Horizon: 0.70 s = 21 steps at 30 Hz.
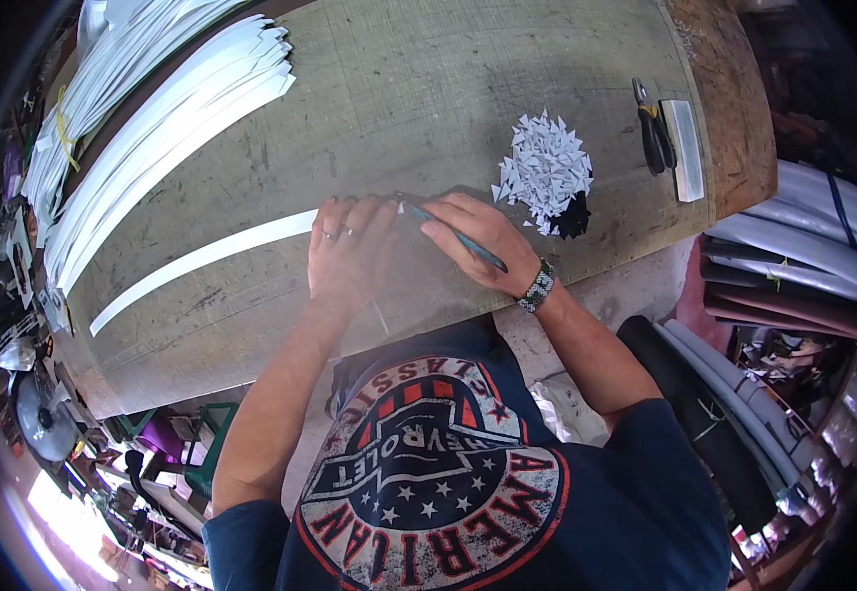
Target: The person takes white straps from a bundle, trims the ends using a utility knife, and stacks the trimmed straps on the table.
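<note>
A long white strip (pixel 207 258) lies on the worn cutting table (pixel 379 89), its right part under my left hand (pixel 349 246). That hand presses down flat with its fingers over the strip and holds nothing in a grip. My right hand (pixel 482 241) is closed round a slim teal tool (pixel 473 246), whose tip points left to the strip's end, just right of my left fingers. A tiny white piece (pixel 401 208) shows by the tip. Right of my right hand lies a heap of small white triangular offcuts (pixel 546 167), with some black pieces (pixel 573 217) at its lower edge.
Stacked white strips (pixel 182 108) cover the table's left part, beside a bundle with a yellow tie (pixel 62 128). Black-handled pliers (pixel 655 133) and a whitish block (pixel 682 151) lie at the right end. Rolls of material (pixel 793 246) stand beyond the right edge.
</note>
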### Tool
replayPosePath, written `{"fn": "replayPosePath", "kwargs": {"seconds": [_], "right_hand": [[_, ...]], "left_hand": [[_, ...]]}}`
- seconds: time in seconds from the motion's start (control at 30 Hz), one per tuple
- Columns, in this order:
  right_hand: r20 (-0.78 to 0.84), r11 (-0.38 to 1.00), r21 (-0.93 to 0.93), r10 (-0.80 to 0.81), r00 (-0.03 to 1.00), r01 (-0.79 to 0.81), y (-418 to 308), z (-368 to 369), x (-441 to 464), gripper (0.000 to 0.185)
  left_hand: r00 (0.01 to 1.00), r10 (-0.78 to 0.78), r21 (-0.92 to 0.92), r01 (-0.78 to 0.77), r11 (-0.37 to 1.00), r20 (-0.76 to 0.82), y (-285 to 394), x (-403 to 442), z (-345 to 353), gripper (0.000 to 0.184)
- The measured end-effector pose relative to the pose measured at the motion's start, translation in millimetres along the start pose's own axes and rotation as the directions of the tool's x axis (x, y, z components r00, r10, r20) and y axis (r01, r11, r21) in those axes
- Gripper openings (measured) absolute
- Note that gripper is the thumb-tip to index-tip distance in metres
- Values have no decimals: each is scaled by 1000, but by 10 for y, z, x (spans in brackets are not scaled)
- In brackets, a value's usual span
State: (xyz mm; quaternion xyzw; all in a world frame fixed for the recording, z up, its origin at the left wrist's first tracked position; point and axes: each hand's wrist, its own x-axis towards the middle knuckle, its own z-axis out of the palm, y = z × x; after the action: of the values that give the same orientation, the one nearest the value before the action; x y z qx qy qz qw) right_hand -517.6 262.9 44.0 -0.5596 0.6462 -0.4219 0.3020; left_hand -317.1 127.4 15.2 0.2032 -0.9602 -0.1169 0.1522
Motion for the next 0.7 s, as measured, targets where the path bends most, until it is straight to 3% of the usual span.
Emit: {"fn": "replayPosePath", "kwargs": {"seconds": [0.43, 0.7], "right_hand": [[85, 1000, -26, -15, 996, 17, -4, -65, 61, 26], [28, 994, -68, -87, 996, 89, 77, 83, 144, 20]], "left_hand": [[999, -1, 10, 0, 1000, 36, 0, -2, -19, 44], [998, -9, -5, 9, 1000, 68, -2, 31, -32, 43]]}}
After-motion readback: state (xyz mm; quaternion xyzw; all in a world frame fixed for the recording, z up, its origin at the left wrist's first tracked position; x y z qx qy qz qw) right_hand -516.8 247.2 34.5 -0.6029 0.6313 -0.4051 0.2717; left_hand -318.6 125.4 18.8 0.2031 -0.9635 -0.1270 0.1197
